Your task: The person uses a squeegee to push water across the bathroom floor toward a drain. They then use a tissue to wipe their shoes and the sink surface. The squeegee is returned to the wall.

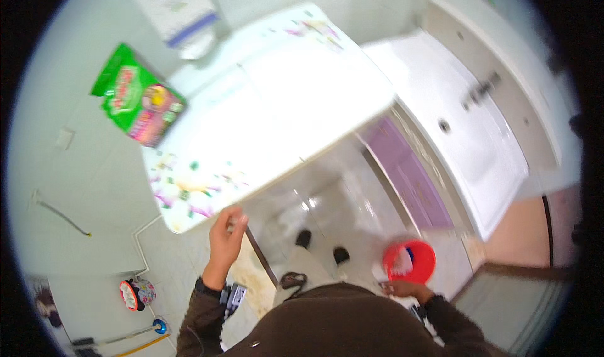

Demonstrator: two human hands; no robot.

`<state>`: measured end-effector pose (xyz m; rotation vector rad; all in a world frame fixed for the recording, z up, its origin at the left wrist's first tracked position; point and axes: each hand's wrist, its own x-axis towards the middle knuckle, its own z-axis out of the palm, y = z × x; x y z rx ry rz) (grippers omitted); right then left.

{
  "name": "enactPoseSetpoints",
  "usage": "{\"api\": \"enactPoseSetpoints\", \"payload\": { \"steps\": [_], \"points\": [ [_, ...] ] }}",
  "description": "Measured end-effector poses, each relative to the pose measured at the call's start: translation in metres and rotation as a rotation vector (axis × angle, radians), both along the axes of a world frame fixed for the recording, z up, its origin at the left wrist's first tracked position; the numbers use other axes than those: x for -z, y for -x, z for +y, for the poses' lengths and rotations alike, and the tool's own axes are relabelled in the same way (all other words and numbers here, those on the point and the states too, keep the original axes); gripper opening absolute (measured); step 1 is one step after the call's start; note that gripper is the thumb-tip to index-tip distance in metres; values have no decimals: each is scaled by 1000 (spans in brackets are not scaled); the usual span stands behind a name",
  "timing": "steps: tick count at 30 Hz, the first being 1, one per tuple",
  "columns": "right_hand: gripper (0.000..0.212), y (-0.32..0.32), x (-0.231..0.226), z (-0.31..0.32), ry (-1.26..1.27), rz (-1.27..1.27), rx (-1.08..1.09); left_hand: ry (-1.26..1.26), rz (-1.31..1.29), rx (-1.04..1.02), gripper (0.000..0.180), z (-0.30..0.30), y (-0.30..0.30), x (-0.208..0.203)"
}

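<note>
My left hand (pixel 228 236) is raised at the front edge of a white tabletop (pixel 270 111) with a flower pattern, near its left corner. Its fingers are curled in and I see nothing in them; I cannot tell whether it touches the edge. Low on the right, my right hand (pixel 406 289) is beside a red bucket (pixel 430 262) with something white and blue inside. The fingers there are dark and blurred, so whether they grip anything does not show. A green and pink pouch (pixel 141 99) stands at the tabletop's left edge.
Behind the table is a white and purple package (pixel 176 11). To the right, a white washbasin (pixel 462 118) with a tap sits over a purple-fronted cabinet (pixel 409 171). A flowered container (pixel 143 293) with a red rim and some poles (pixel 119 339) are at the lower left.
</note>
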<state>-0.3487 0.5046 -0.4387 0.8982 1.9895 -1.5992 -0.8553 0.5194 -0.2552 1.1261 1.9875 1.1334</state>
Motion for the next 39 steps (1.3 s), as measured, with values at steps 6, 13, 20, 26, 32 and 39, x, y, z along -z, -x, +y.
{"api": "enactPoseSetpoints", "payload": {
  "steps": [6,13,20,26,32,39],
  "points": [
    [44,73,-33,11,150,16,444,-135,72,-157,71,216,176,-61],
    [44,113,-32,-13,-186,-242,347,-519,-239,-73,73,386,266,-81],
    [35,128,-55,-11,-22,-199,837,-420,-427,-251,35,378,224,7],
    [30,145,-85,78,-319,-87,712,-328,-510,-112,35,286,169,-8],
    [50,219,-147,200,-387,424,798,-101,-694,64,33,172,71,-3],
    [48,311,-175,228,471,885,710,79,-763,318,38,104,11,5]
  ]
}}
